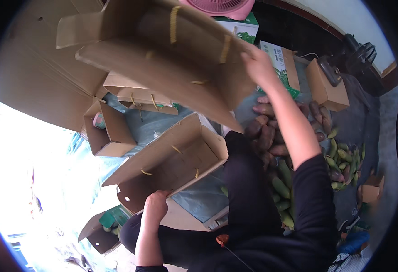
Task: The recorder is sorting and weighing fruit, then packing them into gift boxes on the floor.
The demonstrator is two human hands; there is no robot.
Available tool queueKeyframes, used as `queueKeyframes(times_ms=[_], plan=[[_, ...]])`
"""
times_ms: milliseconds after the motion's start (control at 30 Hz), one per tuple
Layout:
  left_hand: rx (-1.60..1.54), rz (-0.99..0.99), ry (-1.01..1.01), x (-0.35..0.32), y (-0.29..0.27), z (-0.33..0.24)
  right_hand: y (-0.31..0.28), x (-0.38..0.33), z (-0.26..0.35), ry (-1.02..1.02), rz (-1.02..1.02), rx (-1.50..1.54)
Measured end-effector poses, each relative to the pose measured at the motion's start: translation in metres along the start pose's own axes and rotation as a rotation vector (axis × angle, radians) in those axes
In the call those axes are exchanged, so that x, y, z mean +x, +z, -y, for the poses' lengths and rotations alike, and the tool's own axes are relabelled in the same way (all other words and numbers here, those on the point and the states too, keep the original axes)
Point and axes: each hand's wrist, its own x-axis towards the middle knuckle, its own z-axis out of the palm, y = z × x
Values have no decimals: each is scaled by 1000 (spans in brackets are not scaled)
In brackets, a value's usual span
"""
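Observation:
My right hand (257,65) grips the right end of a large open cardboard box (162,63), held up and tilted, with yellow cord handles showing inside. The picture of it is slightly blurred. Below it, a second open cardboard box (162,170) also has yellow cord loops, and its visible inside holds no goods. My left hand (155,206) is closed on this box's near rim, by the left corner. My legs are bent beside this lower box.
Reddish-brown, tuber-like produce (265,136) and long green produce (280,187) lie on the right, with smaller green pieces (344,156) beyond. Smaller cardboard boxes (115,131) stand left. A pink fan (221,7), green-and-white cartons (271,56) and a brown carton (328,86) stand at the back.

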Motion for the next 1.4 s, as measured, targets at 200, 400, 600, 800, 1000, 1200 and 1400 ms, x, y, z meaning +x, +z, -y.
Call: queueKeyframes(times_ms=[200, 400, 600, 800, 1000, 1200, 1400], plan=[[-10, 59, -45, -2, 1, 1, 130, 57, 74, -27, -28, -101], [-22, 64, -38, -1, 1, -3, 205, 83, 106, -24, -75, -309], [-39, 59, -61, 1, -4, -4, 281, 59, 87, -3, 199, -467], [-44, 1, -28, 3, -2, 0, 284, 59, 84, 17, 275, -378], [-52, 11, -42, 4, -3, -2, 290, 43, 93, -97, 312, -370], [-38, -12, -21, 3, -1, -2, 277, 48, 88, -115, 443, -354], [-18, -10, 11, 10, 6, 2, 231, 60, 75, -230, 662, -223]])
